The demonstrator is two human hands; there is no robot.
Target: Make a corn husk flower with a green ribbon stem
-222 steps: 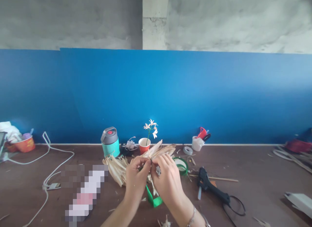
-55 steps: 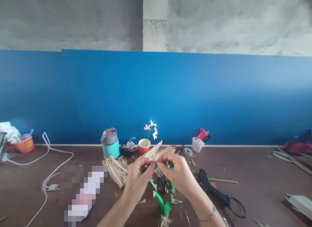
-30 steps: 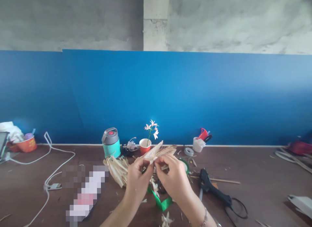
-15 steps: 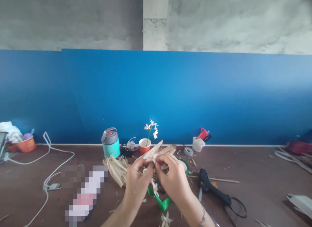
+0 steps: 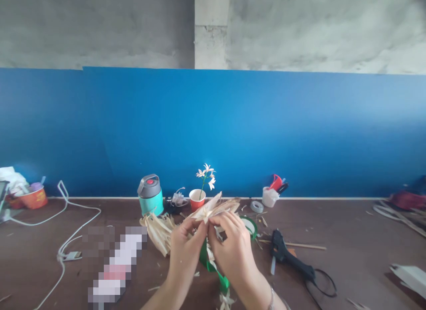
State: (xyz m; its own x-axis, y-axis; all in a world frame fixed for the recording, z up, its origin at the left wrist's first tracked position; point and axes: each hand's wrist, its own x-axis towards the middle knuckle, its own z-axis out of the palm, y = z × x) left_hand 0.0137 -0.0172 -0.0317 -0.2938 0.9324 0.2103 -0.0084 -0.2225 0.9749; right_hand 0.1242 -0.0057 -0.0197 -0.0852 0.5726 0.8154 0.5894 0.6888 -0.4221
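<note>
My left hand (image 5: 187, 245) and my right hand (image 5: 234, 243) meet at the middle, fingertips pinched together at the base of a pale husk flower (image 5: 205, 213). Green ribbon (image 5: 223, 281) hangs below and between the hands, reaching down to the table. Beneath it lies another pale flower (image 5: 226, 300). Dried husks (image 5: 158, 233) spread out behind and left of my left hand. Past my right hand shows a green tape roll (image 5: 250, 226). Beyond the hands, a small spray of flowers (image 5: 207, 173) stands in a paper cup (image 5: 197, 200).
A black glue gun (image 5: 293, 259) and a thin stick (image 5: 309, 246) lie right. At the back stand a turquoise flask (image 5: 151, 196) and a pen cup (image 5: 270, 197), with a grey tape roll (image 5: 257, 206). White cables (image 5: 80, 205) and a blurred-out object (image 5: 116, 268) are left.
Both hands have shifted slightly left and their fingertips are closer together. The green ribbon now hangs up between them, straighter than before.
</note>
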